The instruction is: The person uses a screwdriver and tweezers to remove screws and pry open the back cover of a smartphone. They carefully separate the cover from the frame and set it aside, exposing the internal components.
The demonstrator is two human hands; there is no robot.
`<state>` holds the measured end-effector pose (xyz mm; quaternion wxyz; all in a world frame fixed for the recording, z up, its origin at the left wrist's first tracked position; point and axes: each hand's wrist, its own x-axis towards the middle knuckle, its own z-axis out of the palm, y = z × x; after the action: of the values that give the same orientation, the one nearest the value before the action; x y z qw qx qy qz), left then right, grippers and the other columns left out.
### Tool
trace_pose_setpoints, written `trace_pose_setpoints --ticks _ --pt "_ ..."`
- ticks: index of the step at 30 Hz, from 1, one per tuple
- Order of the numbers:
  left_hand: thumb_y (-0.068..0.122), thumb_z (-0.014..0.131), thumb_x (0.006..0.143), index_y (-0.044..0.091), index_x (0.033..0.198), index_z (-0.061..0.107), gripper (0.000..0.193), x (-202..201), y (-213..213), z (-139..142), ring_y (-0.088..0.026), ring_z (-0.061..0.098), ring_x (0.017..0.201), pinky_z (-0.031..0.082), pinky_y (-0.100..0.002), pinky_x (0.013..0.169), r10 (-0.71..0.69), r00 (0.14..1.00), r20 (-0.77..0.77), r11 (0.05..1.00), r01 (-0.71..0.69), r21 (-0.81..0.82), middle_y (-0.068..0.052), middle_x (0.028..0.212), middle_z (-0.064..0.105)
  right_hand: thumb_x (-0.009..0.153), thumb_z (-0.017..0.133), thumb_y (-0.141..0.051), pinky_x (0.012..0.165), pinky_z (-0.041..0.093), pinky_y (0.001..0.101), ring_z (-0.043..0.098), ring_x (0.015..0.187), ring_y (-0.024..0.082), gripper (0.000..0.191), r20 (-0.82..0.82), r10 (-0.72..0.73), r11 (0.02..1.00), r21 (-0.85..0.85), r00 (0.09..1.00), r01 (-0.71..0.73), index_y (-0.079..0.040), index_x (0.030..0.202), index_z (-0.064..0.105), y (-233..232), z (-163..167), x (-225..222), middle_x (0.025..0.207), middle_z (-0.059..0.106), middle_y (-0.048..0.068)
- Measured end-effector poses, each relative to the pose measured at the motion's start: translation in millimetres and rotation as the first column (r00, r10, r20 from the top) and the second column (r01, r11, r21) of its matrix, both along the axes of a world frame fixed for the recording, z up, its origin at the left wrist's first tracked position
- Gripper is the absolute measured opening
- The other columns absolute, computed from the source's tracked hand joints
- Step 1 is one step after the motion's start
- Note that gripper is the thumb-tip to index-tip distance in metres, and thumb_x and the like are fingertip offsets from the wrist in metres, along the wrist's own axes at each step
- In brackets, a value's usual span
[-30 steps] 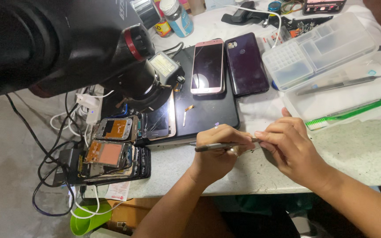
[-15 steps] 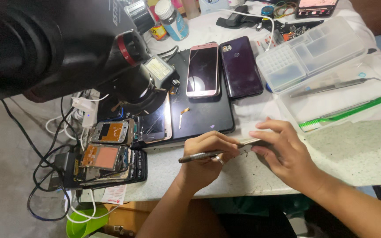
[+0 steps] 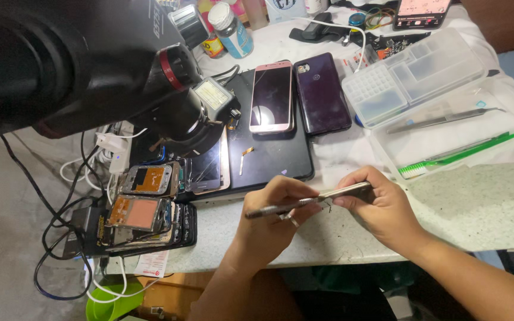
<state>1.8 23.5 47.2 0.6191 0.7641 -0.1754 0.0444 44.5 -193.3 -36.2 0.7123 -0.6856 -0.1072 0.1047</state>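
A person's two hands meet over the front edge of a speckled tabletop point(image 3: 483, 208) crowded with phone parts. The left hand point(image 3: 275, 217) is closed around a slim metal tool point(image 3: 272, 208), whose long axis runs nearly level across the view, its handle end poking out to the left and its working end aimed right, toward the other hand. The right hand point(image 3: 382, 205) pinches a thin, flat metallic piece point(image 3: 346, 191) between thumb and fingers; the piece lies edge-on, its length running left to right with the left end a little lower, and it meets the tool's end between the two hands. Both are held just above the tabletop, near its front edge.

Behind the hands lies a black mat point(image 3: 275, 157) carrying a small gold-coloured part point(image 3: 245, 156), with a pink-framed phone point(image 3: 272, 96) and a dark purple phone point(image 3: 322, 92) side by side at its far end. To the right sit a clear compartment box point(image 3: 414, 74) and a clear tray point(image 3: 447, 142) holding a green brush point(image 3: 462, 153) and metal tweezers point(image 3: 438, 120). At left, a stack of stripped phone frames point(image 3: 144, 217) rests beside tangled cables point(image 3: 60, 238), under the large black body of a microscope point(image 3: 90, 65).
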Motion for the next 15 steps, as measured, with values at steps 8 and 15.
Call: trace_pose_setpoints --ticks 8,15 --pt "-0.001 0.073 0.095 0.004 0.132 0.042 0.049 -7 -16 -12 -0.017 0.076 0.097 0.062 -0.025 0.080 0.173 0.971 0.167 0.985 -0.171 -0.026 -0.012 0.107 0.075 0.089 0.074 -0.007 0.066 0.048 0.0201 0.056 0.076 0.003 0.018 0.104 -0.062 0.998 -0.006 0.993 0.062 -0.009 0.100 0.061 2 0 -2 0.088 0.065 -0.004" --pt "-0.002 0.082 0.086 0.002 0.098 0.061 0.025 -5 -18 -1 -0.017 0.076 0.093 0.064 -0.025 0.079 0.173 0.973 0.151 0.984 -0.177 0.018 -0.011 0.101 0.076 0.088 0.074 -0.002 0.071 0.050 0.0218 0.058 0.082 0.004 0.021 0.132 -0.040 0.999 -0.002 0.990 0.041 -0.009 0.106 0.064 3 -1 -3 0.094 0.065 -0.002"
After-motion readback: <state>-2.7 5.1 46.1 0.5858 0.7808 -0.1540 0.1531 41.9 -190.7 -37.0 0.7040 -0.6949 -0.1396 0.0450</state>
